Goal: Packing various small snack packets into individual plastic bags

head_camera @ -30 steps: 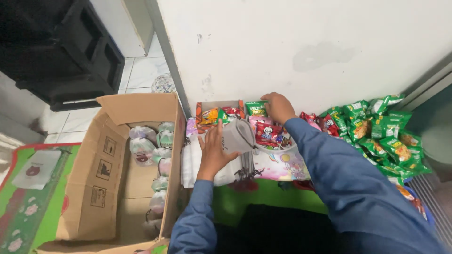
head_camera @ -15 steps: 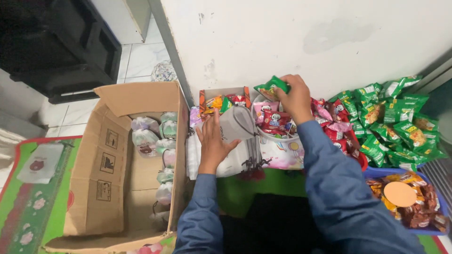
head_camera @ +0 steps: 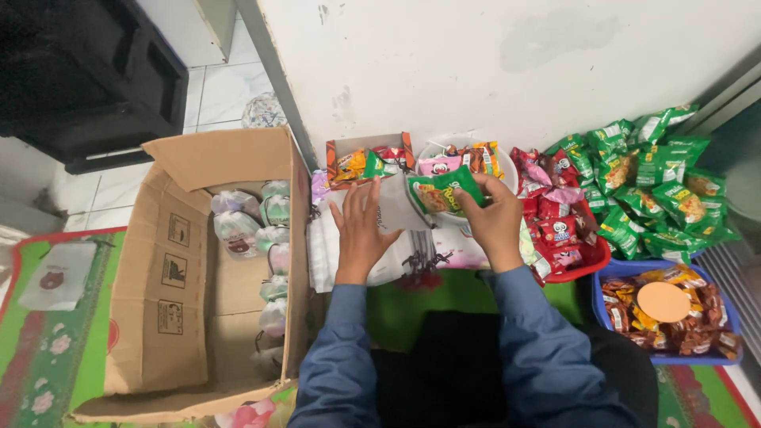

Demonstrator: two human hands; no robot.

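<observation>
Beside the open cardboard box [head_camera: 198, 269], just to its right, a white plastic bag [head_camera: 396, 210] is held up against the white wall [head_camera: 515, 71]. The left hand [head_camera: 361, 230] is closed on the near edge of that bag, fingers spread over its face, so its mouth is kept up and facing right. The right hand [head_camera: 495, 222] is pinched shut on a green snack packet [head_camera: 444, 190], which sits at the bag's mouth, touching its rim and partly over it.

To do this step well, the mouth should probably be held wide and steady with the left grip while the packet is slid in narrow end first, so the thin plastic is not snagged or folded shut. The right grip is best loosened only once the packet is well inside.

Further right of the box, a small carton of snacks [head_camera: 369, 158] and a white bowl [head_camera: 468, 158] of packets are set against the wall, then a red tray [head_camera: 590, 257], a heap of green packets [head_camera: 658, 190] and a blue tray [head_camera: 733, 321]. Inside the box, tied bags of goods [head_camera: 269, 230] are stacked along its right wall.
</observation>
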